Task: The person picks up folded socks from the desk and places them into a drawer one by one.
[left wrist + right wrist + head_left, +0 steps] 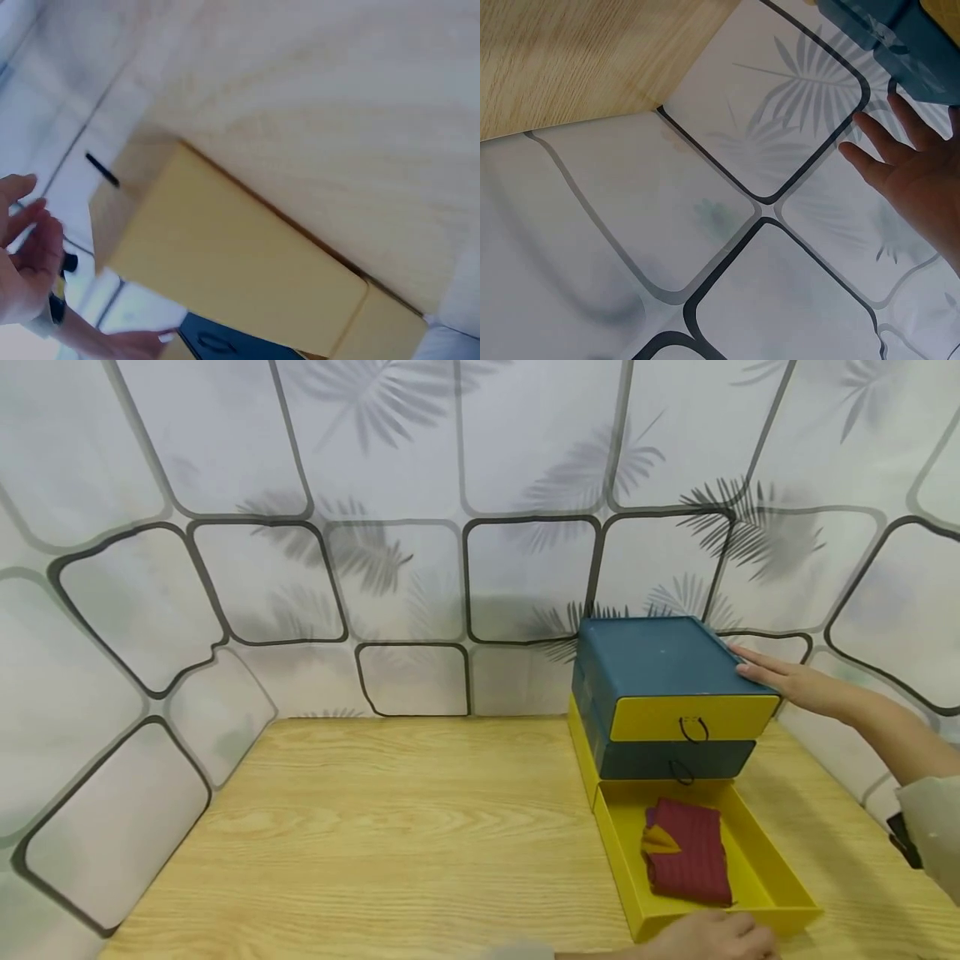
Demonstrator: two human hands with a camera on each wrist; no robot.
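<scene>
Fingers of the right hand (787,681) lie straight, steadying the light drawer cabinet (660,672); left hand (712,937) touches the stiff yellow drawer's (780,893) front, grip unclear

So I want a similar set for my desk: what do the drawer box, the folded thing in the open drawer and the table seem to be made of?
Drawer box: probably matte plastic or coated board, flat uniform blue and yellow. Folded item: ribbed knit fabric, maroon. Table: light wood or wood-look laminate, visible grain.
</scene>
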